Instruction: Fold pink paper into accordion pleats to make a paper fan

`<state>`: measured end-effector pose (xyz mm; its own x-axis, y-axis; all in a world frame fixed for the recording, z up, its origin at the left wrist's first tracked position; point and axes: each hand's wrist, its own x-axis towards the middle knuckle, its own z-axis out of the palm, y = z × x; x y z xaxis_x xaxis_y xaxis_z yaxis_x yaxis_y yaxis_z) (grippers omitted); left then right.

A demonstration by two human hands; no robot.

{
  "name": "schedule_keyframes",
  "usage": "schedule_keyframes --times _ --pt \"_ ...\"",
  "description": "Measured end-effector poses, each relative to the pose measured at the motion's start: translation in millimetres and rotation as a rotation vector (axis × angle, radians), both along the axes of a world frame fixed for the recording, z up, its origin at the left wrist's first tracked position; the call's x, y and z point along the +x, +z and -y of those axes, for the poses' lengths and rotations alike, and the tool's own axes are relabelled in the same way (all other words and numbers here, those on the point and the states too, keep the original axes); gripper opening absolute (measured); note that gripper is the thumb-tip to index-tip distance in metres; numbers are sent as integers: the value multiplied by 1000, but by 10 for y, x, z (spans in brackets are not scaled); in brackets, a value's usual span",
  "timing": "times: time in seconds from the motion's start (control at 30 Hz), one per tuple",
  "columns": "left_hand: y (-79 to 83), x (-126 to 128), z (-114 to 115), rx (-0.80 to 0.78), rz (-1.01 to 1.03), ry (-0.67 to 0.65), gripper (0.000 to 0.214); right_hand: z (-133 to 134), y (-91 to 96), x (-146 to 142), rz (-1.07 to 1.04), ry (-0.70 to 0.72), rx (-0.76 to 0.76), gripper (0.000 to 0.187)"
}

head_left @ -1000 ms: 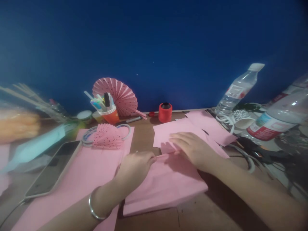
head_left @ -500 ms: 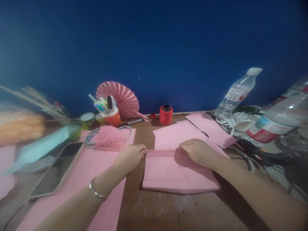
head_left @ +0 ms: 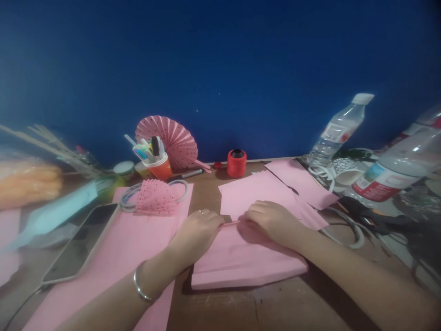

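A pink sheet of paper (head_left: 241, 262) lies in front of me, with a narrow fold along its far edge. My left hand (head_left: 201, 230) pinches that folded edge near its left end; a ring and a silver bangle are on this arm. Close beside it, my right hand (head_left: 267, 218) has its fingers closed on the same edge farther right. Both thumbs are mostly hidden. Beyond the hands rests another pink sheet (head_left: 255, 191). A long pink sheet (head_left: 138, 248) is spread on the left, under my left forearm.
Along the blue wall stand a pleated pink fan (head_left: 172, 142), a cup of pens (head_left: 160, 166) and a red round container (head_left: 236, 164). A phone (head_left: 82, 243) lies left. Plastic bottles (head_left: 339, 131), cables (head_left: 351, 234) and a small dotted pink fan (head_left: 156, 197) sit around the table (head_left: 234, 308).
Both hands have drawn the pink sheet toward me and slightly left. My left hand has slid inward along the edge, so the hands are closer together.
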<state>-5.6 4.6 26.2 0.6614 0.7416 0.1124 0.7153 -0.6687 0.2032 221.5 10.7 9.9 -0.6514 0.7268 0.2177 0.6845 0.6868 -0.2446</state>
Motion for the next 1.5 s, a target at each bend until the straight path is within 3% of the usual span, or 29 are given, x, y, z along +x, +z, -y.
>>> schedule_keyframes --times 0.3,0.53,0.73,0.93,1.1,1.3,1.5 --pt "-38 -32 -16 -63 3 -21 21 -58 -23 123 -135 61 -113 13" --pt "-44 -84 -19 -1 -26 -10 28 -100 40 255 -125 45 -154 12" --pt "-32 -83 30 98 -86 -156 35 -56 80 248 -11 110 -88 16" --pt "-86 -63 66 208 -175 -229 21 -22 91 228 21 188 -74 18" --pt "-132 -70 62 153 -79 -217 23 -35 40 208 -33 179 -78 19" --pt "-70 -45 57 83 -5 -209 37 -58 -30 199 -144 151 -155 17" --pt "-84 -32 57 33 8 -146 34 -79 -44 204 -211 78 -226 17"
